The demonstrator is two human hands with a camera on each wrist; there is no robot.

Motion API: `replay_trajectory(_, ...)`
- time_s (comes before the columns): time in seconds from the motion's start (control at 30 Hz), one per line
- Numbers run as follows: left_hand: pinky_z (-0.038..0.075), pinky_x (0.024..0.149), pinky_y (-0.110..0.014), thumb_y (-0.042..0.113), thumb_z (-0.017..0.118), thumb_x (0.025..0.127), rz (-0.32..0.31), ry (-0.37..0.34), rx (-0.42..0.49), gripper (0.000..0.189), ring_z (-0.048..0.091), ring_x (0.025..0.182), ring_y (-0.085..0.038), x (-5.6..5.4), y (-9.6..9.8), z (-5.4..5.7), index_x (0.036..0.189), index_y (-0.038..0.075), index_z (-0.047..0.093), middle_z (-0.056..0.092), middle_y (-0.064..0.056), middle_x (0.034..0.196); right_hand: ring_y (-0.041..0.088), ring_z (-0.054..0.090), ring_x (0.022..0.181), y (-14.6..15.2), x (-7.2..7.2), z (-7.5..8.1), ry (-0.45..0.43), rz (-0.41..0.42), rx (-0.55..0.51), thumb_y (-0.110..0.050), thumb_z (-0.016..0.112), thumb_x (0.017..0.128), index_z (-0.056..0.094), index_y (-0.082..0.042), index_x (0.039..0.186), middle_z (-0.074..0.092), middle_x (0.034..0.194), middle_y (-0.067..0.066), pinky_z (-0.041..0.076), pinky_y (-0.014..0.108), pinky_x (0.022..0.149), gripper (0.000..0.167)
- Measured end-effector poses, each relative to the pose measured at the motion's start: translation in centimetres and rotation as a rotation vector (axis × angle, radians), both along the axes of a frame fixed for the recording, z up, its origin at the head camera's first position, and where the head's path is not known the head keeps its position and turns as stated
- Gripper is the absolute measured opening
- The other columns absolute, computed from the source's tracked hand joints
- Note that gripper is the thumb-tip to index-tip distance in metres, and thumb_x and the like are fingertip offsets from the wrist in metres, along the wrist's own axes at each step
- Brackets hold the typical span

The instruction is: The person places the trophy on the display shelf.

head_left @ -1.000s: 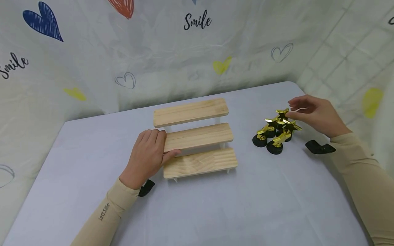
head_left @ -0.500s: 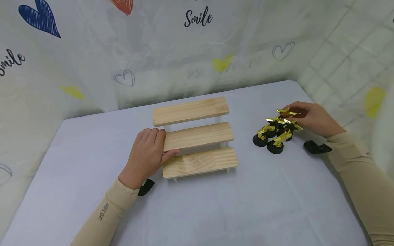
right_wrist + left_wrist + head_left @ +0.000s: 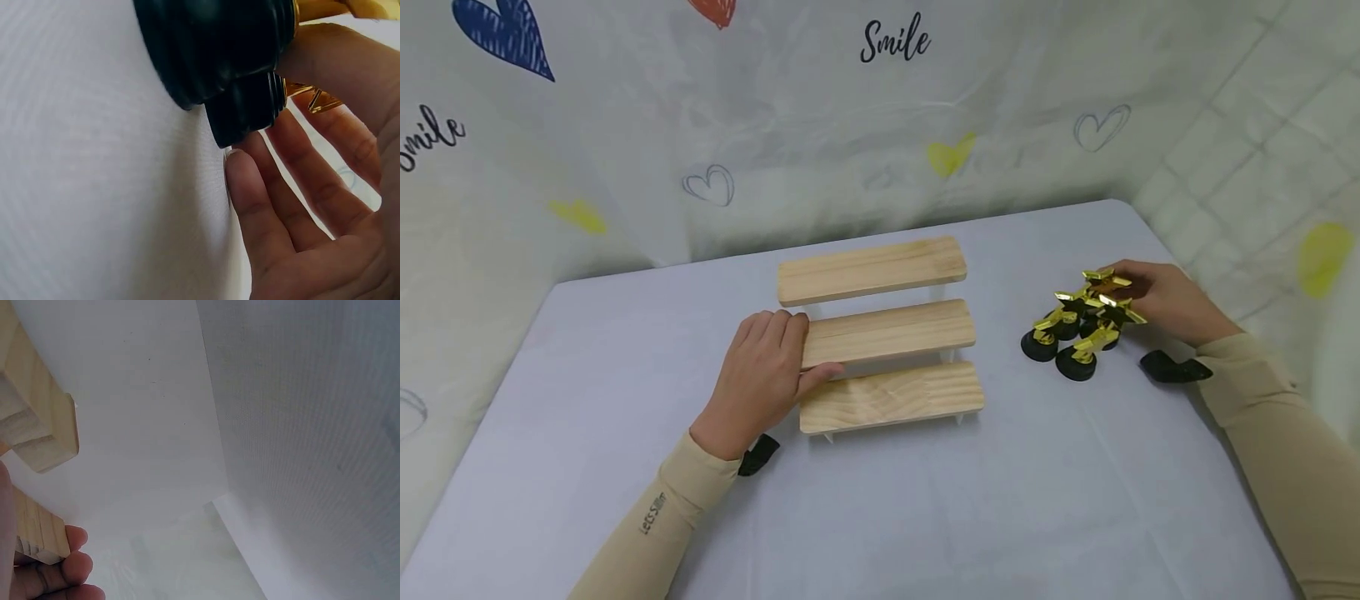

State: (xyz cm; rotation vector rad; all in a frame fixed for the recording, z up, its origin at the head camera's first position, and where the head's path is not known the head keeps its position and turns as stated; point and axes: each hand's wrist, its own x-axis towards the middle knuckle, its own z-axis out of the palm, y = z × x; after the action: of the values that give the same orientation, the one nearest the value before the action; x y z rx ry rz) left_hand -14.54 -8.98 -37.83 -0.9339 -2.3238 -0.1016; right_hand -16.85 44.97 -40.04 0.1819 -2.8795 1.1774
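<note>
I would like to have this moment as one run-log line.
left hand: grips middle shelf at left end | right hand: at rear of star trophies, grip unclear | star trophies: clustered on table, right of middle shelf

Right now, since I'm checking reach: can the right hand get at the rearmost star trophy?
Probably yes: the right hand is at the right side of the rearmost star trophy, with nothing seen between. The other star trophies crowd its left and front, so space looks tight there.
</note>
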Motion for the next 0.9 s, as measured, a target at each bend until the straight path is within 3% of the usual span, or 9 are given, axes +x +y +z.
replay_trajectory(0.17,0.041,0.072,-0.038,0.073,0.026,0.102,0.004,-0.003,0.005,0.08,0.037,0.067,-0.025,0.09,0.0,-0.02,0.097,-0.002,0.052,0.043,-0.009,0.075,-0.021,0.056,0.087,-0.04,0.2,-0.06,-0.001,-0.012,0.0,0.014,0.053,0.085,0.062,0.009,0.129,0.053,0.097,-0.044,0.048,0.005,0.072,0.045)
replay_trajectory(0.27,0.042,0.073,-0.038,0.074,0.026,0.102,0.006,-0.004,0.006,0.08,0.037,0.067,-0.025,0.09,0.03,0.08,0.097,-0.002,0.052,0.043,-0.009,0.075,-0.022,0.054,0.085,-0.13,0.24,-0.05,-0.008,-0.04,0.024,0.012,0.056,0.086,0.061,0.009,0.129,0.056,0.098,-0.037,0.047,0.005,0.071,0.043)
replay_trajectory(0.37,0.041,0.072,-0.037,0.074,0.026,0.102,0.005,-0.008,0.006,0.08,0.037,0.067,-0.025,0.05,0.09,0.11,0.096,-0.002,0.052,0.043,-0.009,0.075,-0.022,0.052,0.083,-0.08,0.29,-0.17,-0.023,-0.068,0.052,0.008,0.059,0.087,0.061,0.009,0.131,0.073,0.109,-0.006,0.046,0.007,0.069,0.044)
replay_trajectory(0.47,0.041,0.072,-0.037,0.074,0.026,0.102,0.004,-0.006,0.001,0.08,0.037,0.067,-0.024,0.02,0.15,0.13,0.095,-0.001,0.051,0.043,-0.009,0.074,-0.023,0.05,0.083,0.09,0.33,-0.43,-0.028,-0.082,0.069,0.007,0.059,0.087,0.059,0.01,0.134,0.069,0.121,0.027,0.047,0.011,0.066,0.047)
replay_trajectory(0.5,0.041,0.072,-0.037,0.074,0.026,0.102,0.003,-0.004,-0.001,0.08,0.037,0.067,-0.024,0.01,0.16,0.1,0.095,-0.001,0.051,0.043,-0.009,0.074,-0.023,0.05,0.083,0.19,0.34,-0.52,-0.029,-0.087,0.069,0.007,0.058,0.086,0.059,0.009,0.134,0.07,0.119,0.024,0.047,0.012,0.065,0.047)
replay_trajectory(0.6,0.042,0.072,-0.037,0.073,0.028,0.102,0.005,-0.003,-0.001,0.079,0.038,0.067,-0.025,0.02,0.2,0.03,0.095,-0.001,0.052,0.042,-0.009,0.074,-0.024,0.05,0.084,0.45,0.32,-0.71,-0.028,-0.102,0.059,0.005,0.059,0.087,0.06,0.007,0.134,0.073,0.105,-0.011,0.048,0.015,0.063,0.046)
replay_trajectory(0.7,0.043,0.073,-0.038,0.073,0.035,0.102,0.004,-0.003,0.006,0.076,0.039,0.067,-0.026,0.04,0.18,-0.04,0.096,-0.002,0.052,0.043,-0.009,0.075,-0.026,0.052,0.085,0.57,0.28,-0.8,-0.033,-0.11,0.029,0.003,0.06,0.09,0.06,0.006,0.135,0.055,0.091,-0.041,0.048,0.012,0.065,0.045)
replay_trajectory(0.9,0.043,0.073,-0.038,0.073,0.035,0.102,0.003,0.004,0.01,0.077,0.039,0.068,-0.026,0.06,0.13,0.01,0.097,-0.002,0.052,0.044,-0.009,0.076,-0.026,0.053,0.085,0.44,0.34,-0.94,-0.027,-0.121,-0.009,0.004,0.061,0.09,0.058,0.005,0.136,0.053,0.089,-0.045,0.049,0.008,0.067,0.046)
